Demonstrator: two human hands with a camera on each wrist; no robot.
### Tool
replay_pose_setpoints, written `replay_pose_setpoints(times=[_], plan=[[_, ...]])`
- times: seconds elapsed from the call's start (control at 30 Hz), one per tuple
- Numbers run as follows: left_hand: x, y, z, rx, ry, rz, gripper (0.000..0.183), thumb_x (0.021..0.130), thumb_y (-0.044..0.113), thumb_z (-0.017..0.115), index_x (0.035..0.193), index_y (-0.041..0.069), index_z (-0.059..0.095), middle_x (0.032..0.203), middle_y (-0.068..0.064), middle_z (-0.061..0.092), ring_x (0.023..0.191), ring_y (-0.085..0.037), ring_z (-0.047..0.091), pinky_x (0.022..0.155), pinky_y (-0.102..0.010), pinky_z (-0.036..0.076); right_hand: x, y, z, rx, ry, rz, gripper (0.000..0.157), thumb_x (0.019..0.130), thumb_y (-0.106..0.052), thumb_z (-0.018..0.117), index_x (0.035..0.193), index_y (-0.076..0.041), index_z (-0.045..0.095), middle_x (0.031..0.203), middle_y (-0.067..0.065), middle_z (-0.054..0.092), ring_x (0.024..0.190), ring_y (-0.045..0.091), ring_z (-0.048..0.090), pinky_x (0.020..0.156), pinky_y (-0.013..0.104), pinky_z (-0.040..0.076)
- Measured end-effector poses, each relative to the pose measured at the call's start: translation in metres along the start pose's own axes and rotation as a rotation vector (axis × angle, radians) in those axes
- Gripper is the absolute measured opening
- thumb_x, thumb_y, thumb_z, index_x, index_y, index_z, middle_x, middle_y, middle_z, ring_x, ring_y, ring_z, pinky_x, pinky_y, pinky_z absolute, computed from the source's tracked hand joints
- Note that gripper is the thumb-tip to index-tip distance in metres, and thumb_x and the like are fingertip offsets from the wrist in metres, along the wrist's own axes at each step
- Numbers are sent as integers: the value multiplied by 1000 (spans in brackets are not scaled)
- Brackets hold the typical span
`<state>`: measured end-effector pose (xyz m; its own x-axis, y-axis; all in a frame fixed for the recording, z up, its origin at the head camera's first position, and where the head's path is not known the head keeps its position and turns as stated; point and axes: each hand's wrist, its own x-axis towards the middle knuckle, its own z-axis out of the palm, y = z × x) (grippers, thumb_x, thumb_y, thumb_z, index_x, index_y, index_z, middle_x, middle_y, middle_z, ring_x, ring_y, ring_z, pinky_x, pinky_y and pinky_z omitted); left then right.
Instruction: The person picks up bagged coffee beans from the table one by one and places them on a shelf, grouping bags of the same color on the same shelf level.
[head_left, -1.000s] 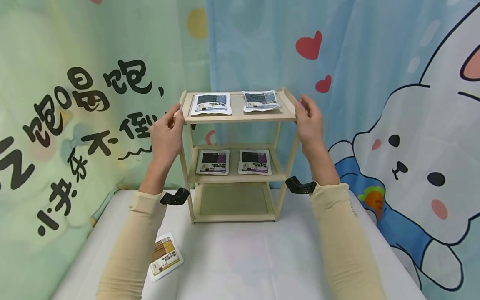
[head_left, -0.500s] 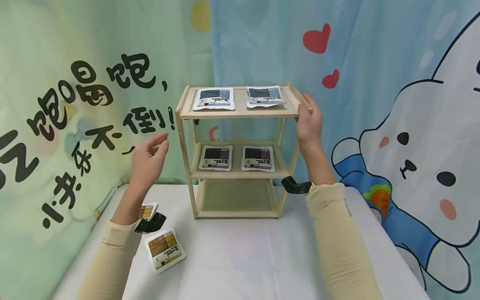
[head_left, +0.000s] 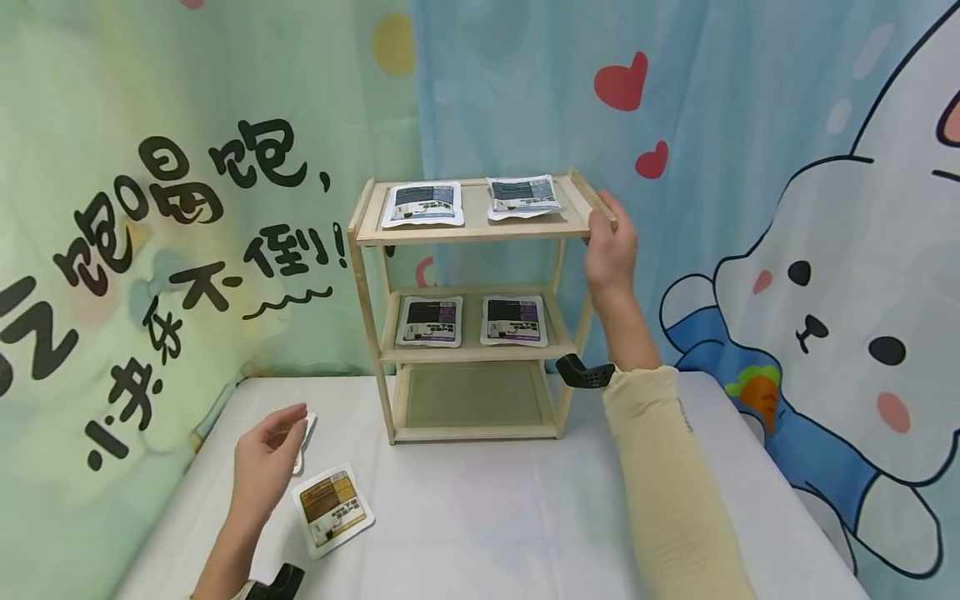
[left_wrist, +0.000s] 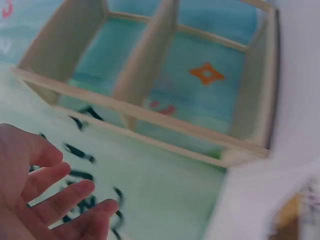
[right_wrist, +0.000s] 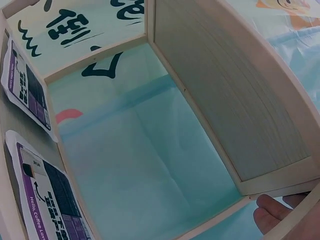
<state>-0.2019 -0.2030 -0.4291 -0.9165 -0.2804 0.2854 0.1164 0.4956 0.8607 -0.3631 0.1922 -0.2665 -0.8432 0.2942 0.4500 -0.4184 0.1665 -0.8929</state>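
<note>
A three-tier wooden shelf rack stands on the table. My right hand grips the right end of its top tier; in the right wrist view its fingertips show below the board. My left hand is low at the left, fingers loosely bent and nothing in them, as the left wrist view also shows. It overlaps a white-edged packet, mostly hidden behind it. Close by lies a brown-and-white packet. Two blue-labelled packets lie on the top tier, two purple-labelled ones on the middle tier.
The bottom tier bears no packet. A white cloth covers the table. Printed curtains hang close behind and at both sides, with a large cartoon rabbit at the right.
My left hand has let go of the rack's top left end and moved down and left to the packets on the table. My right hand keeps its grip at the right end.
</note>
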Motion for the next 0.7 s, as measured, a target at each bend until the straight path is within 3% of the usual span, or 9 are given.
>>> replay_pose_setpoints(times=[0.13,0.3,0.37,0.47,0.7], plan=[[-20,-25,7,25,53,-61,22,95,8,60,114,1,70,109,-16,69,87,-22,67,69,-19,49,2,-3,1,16,-5,2,53,100,-24,32,151,-7,35,150,15,35,129,21,42,105,27,35],[-37,-50,12,130,70,-169,32,91,8,62,120,-4,64,121,-27,61,99,-44,64,80,-42,53,2,-1,0,40,5,1,53,100,-25,32,150,-7,36,148,15,37,126,21,44,103,28,37],[-41,-58,11,188,44,-232,40,90,11,62,125,-7,59,128,-32,54,106,-50,58,85,-52,49,1,0,1,67,-4,-10,53,100,-23,33,150,-5,35,147,16,37,126,22,45,103,29,38],[-46,-69,13,292,-30,-303,51,89,18,63,131,-9,52,128,-38,47,110,-54,52,87,-59,44,1,1,2,86,-13,-12,53,100,-22,34,150,-5,35,146,18,38,125,23,46,102,29,39],[-52,-88,28,479,-218,-331,83,86,51,67,135,-11,43,110,-42,47,99,-57,52,82,-62,43,1,3,2,84,13,-24,53,99,-21,34,149,-4,37,143,19,41,121,26,49,100,31,41]])
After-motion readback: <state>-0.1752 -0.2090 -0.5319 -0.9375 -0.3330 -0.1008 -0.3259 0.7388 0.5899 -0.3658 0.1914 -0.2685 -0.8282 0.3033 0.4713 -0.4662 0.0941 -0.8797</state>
